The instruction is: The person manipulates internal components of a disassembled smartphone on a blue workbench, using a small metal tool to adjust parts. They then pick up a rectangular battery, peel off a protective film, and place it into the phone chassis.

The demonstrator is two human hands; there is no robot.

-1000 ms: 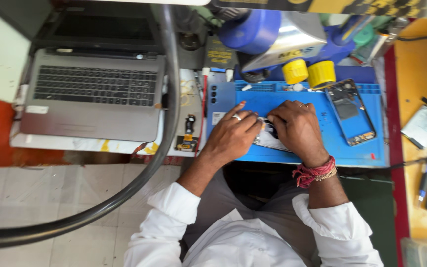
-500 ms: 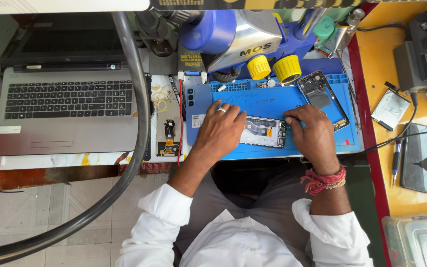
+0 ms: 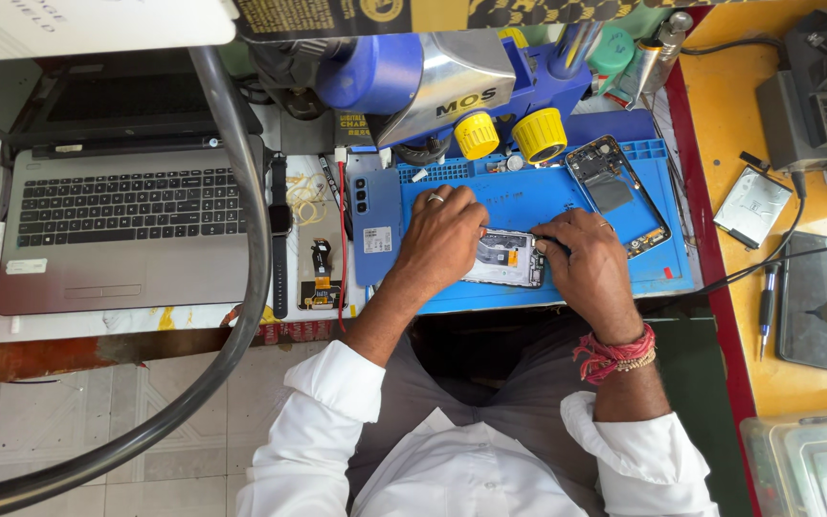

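Steadying the opened phone (image 3: pixel 507 258) on the blue mat (image 3: pixel 528 196), the left hand (image 3: pixel 444 241) grips its 9 o'clock end; the right hand (image 3: pixel 588 270) pinches a thin tool at 3 o'clock, best kept low and gentle.

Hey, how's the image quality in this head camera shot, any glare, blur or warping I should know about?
Head view: even, soft light and weak shadows; the opened phone between the left hand and right hand looks sharp; glare on the silver microscope housing; the thick black hose bows across the frame, though whether that is wide-angle warping cannot be told; no motion blur.
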